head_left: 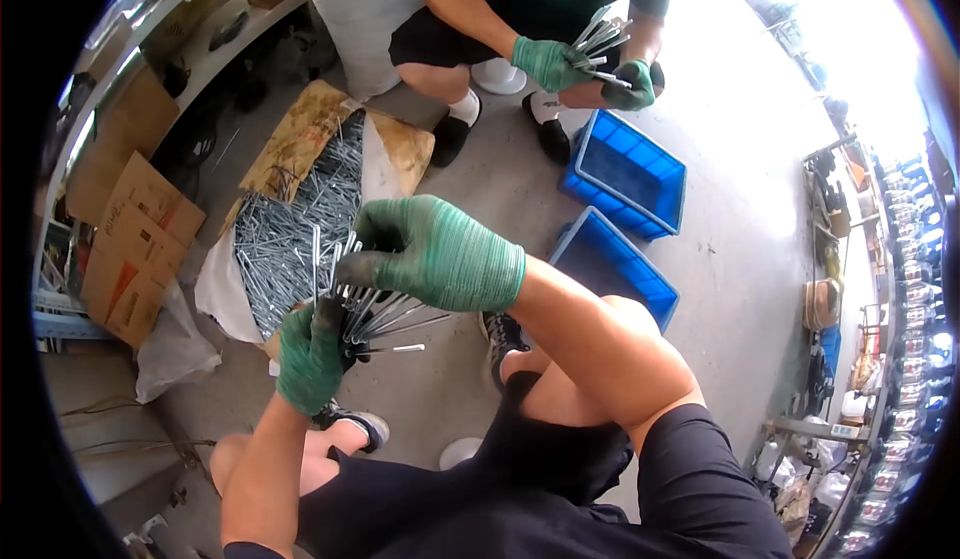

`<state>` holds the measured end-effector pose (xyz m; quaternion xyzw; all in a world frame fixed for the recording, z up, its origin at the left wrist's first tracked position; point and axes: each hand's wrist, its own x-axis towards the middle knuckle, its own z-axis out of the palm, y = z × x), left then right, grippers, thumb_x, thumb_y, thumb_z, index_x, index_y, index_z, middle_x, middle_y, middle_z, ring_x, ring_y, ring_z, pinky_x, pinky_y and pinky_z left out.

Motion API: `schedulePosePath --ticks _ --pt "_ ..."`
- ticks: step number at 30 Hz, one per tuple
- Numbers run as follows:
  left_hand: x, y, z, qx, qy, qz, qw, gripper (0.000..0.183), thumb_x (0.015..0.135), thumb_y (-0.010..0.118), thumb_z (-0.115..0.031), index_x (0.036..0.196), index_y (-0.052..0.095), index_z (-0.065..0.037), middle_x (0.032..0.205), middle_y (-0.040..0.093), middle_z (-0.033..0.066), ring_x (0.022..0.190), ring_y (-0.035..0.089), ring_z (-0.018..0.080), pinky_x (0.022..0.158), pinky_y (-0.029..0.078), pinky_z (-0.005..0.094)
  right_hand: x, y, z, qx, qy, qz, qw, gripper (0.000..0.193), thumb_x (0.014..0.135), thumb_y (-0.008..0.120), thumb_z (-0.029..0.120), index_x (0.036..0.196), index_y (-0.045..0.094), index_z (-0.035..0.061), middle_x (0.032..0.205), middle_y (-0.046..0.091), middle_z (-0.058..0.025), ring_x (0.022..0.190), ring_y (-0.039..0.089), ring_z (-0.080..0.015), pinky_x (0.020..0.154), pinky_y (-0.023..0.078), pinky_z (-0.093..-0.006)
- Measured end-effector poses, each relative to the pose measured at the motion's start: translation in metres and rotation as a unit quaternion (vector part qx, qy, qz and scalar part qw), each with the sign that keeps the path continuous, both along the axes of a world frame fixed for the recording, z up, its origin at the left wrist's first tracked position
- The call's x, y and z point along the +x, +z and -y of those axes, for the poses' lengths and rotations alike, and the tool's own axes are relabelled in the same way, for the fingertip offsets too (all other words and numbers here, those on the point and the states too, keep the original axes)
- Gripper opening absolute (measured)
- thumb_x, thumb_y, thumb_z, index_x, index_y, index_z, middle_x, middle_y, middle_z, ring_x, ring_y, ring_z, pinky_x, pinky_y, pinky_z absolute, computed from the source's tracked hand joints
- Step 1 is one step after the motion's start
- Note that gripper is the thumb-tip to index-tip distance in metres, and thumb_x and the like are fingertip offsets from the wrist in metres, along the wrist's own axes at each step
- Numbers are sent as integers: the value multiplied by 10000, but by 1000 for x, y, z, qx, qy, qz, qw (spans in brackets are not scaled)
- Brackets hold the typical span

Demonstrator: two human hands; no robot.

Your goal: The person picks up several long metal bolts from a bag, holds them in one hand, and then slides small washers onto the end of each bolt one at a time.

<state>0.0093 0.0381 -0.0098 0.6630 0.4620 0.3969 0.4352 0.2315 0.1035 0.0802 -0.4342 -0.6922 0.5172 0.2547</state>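
Note:
My left hand (312,357), in a green knitted glove with dark fingers, is closed round a bundle of thin silvery metal rods (385,321). The rods fan out to the right from its grip. Just above, my right hand (440,256), gloved alike, pinches at the upper end of the bundle with thumb and fingers. Its fingertips partly hide which rods they hold. Behind both hands, an opened carton (285,149) lined with white sheeting holds a heap of loose metal rods (290,249).
Across from me a seated person's gloved hands (590,69) hold similar rods. Two blue plastic crates (640,174) stand on the floor at the right. Cardboard pieces (140,249) lean at the left, a white sack (365,19) stands behind, and loaded shelves (840,429) line the right.

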Motion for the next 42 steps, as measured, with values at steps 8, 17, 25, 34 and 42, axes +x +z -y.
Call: schedulePosePath --ticks 8,17,25,34,42 --pt "-7 -4 -5 52 29 -73 996 586 1078 410 -486 819 611 0 591 561 25 520 555 121 486 423 290 -10 -9 -4 -43 -21 -41 998 282 853 772 206 969 707 -42 792 709 -118 728 627 -126 722 526 -308" --pt "-8 -12 5 -159 39 108 981 379 1030 588 -365 1001 648 8 702 608 52 556 567 139 481 422 301 -6 -7 0 20 66 31 997 445 884 771 279 1195 656 -19 1007 740 -167 874 697 -170 818 548 -332" --pt "-39 -48 -1 350 74 -346 867 762 734 801 -251 1328 518 133 1386 497 273 1082 555 410 921 476 469 8 -18 -19 -140 -98 -322 931 380 982 519 84 1336 570 -44 1234 662 -184 1056 688 -259 936 561 -352" --pt "-22 35 6 -166 124 181 962 750 961 391 -757 831 595 -47 592 579 43 518 564 125 510 461 278 -26 -14 11 -172 98 -171 965 697 819 596 -54 1489 409 3 1270 622 -109 1145 592 -181 1035 469 -345" --pt "-9 10 4 -129 126 250 951 667 972 472 -693 1077 645 -57 788 644 48 622 606 131 524 462 253 -69 -36 21 -129 -2 -287 949 252 982 643 193 1152 617 9 973 637 -1 899 567 -88 797 483 -270"
